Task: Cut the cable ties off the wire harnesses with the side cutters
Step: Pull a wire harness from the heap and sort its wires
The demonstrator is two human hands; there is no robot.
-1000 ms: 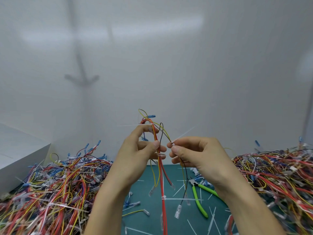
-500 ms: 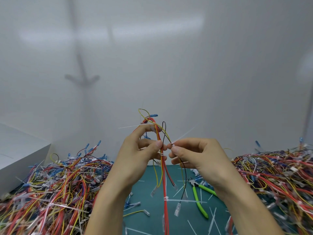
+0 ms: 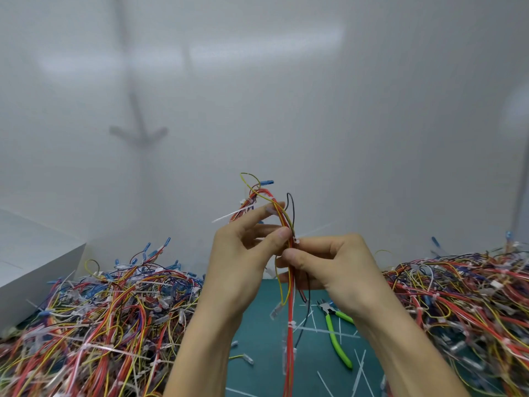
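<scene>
I hold one wire harness (image 3: 290, 316) of red, yellow and black wires upright over the green mat (image 3: 257, 333). My left hand (image 3: 243, 262) pinches its upper part between thumb and fingers. My right hand (image 3: 329, 265) grips the bundle just below, thumb next to a white cable tie head (image 3: 296, 240). Another white cable tie (image 3: 233, 214) sticks out left near the top. A third tie (image 3: 291, 324) wraps the hanging wires lower down. The green-handled side cutters (image 3: 335, 330) lie on the mat under my right wrist, untouched.
A big heap of tied harnesses (image 3: 100, 319) fills the left of the table, another heap (image 3: 463, 305) the right. Cut tie pieces (image 3: 359, 368) lie scattered on the mat. A white box (image 3: 34, 259) stands at far left. A white wall is behind.
Both hands have lifted the harness a little higher, and my right hand has shifted down the bundle to grip below the tie head. The cutters have not moved.
</scene>
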